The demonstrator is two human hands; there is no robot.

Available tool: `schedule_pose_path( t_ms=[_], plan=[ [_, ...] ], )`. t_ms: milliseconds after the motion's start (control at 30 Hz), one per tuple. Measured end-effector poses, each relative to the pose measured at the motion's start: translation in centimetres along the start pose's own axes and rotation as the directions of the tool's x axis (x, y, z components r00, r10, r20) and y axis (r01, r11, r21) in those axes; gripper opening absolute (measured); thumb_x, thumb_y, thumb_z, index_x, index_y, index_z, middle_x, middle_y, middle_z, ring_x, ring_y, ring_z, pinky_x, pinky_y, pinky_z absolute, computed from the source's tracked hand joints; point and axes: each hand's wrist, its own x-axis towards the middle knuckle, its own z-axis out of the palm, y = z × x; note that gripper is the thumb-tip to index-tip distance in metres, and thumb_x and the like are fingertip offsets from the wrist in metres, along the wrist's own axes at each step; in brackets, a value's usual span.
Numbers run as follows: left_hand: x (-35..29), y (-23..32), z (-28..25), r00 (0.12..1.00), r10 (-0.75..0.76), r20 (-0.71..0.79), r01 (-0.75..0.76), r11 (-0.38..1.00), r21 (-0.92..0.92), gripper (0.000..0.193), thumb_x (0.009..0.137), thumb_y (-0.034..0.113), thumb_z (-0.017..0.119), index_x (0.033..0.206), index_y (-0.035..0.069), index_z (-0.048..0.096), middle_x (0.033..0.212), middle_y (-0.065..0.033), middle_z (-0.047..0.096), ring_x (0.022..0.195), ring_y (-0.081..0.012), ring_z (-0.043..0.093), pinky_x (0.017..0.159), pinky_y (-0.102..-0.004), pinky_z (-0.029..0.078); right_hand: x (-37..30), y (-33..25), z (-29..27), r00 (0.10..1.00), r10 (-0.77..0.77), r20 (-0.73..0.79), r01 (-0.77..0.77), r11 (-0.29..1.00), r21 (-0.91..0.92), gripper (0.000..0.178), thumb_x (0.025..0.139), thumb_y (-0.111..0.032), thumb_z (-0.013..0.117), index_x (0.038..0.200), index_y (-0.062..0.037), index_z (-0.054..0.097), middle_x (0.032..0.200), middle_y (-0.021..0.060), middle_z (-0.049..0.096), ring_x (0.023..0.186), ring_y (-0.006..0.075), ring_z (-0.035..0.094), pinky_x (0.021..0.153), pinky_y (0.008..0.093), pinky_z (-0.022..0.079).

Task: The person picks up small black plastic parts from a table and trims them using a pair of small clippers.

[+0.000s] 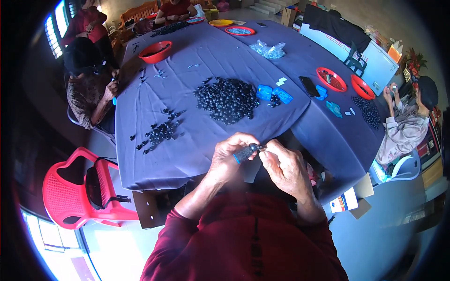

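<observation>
In front of my chest, just off the table's near edge, my two hands meet. My left hand [230,152] is closed on a small black piece [254,147], with a dark knitted sleeve [243,154] with a blue edge over one of its fingers. The fingertips of my right hand [285,169] are pinched together against that piece; whether they hold a separate tiny part cannot be made out. Beyond my hands lies a big heap of small round black pieces [226,99]. A looser cluster of black pieces [161,133] is spread to its left.
A dark cloth covers the table [197,161]. On it are a red bowl [155,52], blue plastic boxes [265,92], a phone [308,86], a bag of small clear parts [268,49] and a red tray [331,79]. People sit left and right. A pink chair [77,196] stands at left.
</observation>
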Motion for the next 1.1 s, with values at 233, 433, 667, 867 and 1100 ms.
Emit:
schedule_pose_path(
  t_ms=[233, 433, 667, 867, 1100],
  plan=[
    [0.0, 0.1, 0.0, 0.999, -0.033, 0.024, 0.032, 0.998, 0.054, 0.017, 0.079, 0.004, 0.059, 0.094, -0.005, 0.056, 0.084, -0.0082, 0.058, 0.071, -0.0106, 0.054, 0.064, -0.0213, 0.043, 0.1, 0.3, -0.1, 1.0, 0.018, 0.023, -0.018, 1.0, -0.007, 0.015, 0.082, -0.014, 0.056, 0.077, -0.0018, 0.048, 0.054, 0.011, 0.043, 0.044, 0.0212, 0.042, 0.044, 0.0304, 0.036],
    [-0.2, 0.0, 0.2, 0.999, -0.014, 0.039, 0.009, 0.99, 0.142, 0.019, 0.078, 0.004, 0.06, 0.095, -0.003, 0.057, 0.086, -0.0061, 0.059, 0.072, -0.0094, 0.053, 0.065, -0.0209, 0.042, 0.2, 0.4, 0.0, 0.999, 0.019, 0.026, -0.02, 0.999, 0.032, 0.014, 0.082, -0.011, 0.055, 0.075, -0.0015, 0.047, 0.051, 0.0076, 0.042, 0.043, 0.0129, 0.04, 0.043, 0.0284, 0.035],
    [0.1, -0.2, 0.0, 0.998, -0.029, 0.057, 0.022, 0.992, 0.125, 0.018, 0.078, 0.003, 0.06, 0.095, -0.002, 0.057, 0.087, -0.0049, 0.059, 0.073, -0.0084, 0.053, 0.065, -0.0206, 0.042, 0.5, 0.8, 0.5, 0.999, 0.023, 0.033, -0.027, 0.995, 0.095, 0.017, 0.082, -0.011, 0.055, 0.073, -0.0015, 0.045, 0.051, 0.0063, 0.04, 0.045, 0.0092, 0.037, 0.042, 0.027, 0.033],
    [0.0, -0.3, -0.1, 1.0, -0.012, 0.025, 0.009, 0.99, 0.139, 0.018, 0.079, 0.004, 0.059, 0.096, -0.002, 0.057, 0.086, -0.0053, 0.058, 0.073, -0.0089, 0.053, 0.066, -0.0207, 0.043, 0.4, 1.1, 1.1, 1.0, -0.025, -0.009, 0.026, 0.995, 0.092, 0.021, 0.083, -0.016, 0.056, 0.073, -0.002, 0.045, 0.053, 0.0036, 0.042, 0.048, 0.0064, 0.039, 0.043, 0.025, 0.032],
    [0.1, 0.0, 0.0, 0.997, -0.016, 0.081, 0.025, 0.994, -0.107, 0.016, 0.08, -0.003, 0.054, 0.096, 0.0, 0.056, 0.084, -0.0051, 0.058, 0.073, -0.0097, 0.053, 0.067, -0.0223, 0.043, 0.4, 1.6, 1.0, 0.991, 0.098, -0.088, -0.066, 0.949, 0.309, 0.022, 0.088, -0.02, 0.052, 0.076, -0.0018, 0.051, 0.052, -0.0028, 0.044, 0.045, 0.0029, 0.038, 0.041, 0.0212, 0.032]
  ],
)
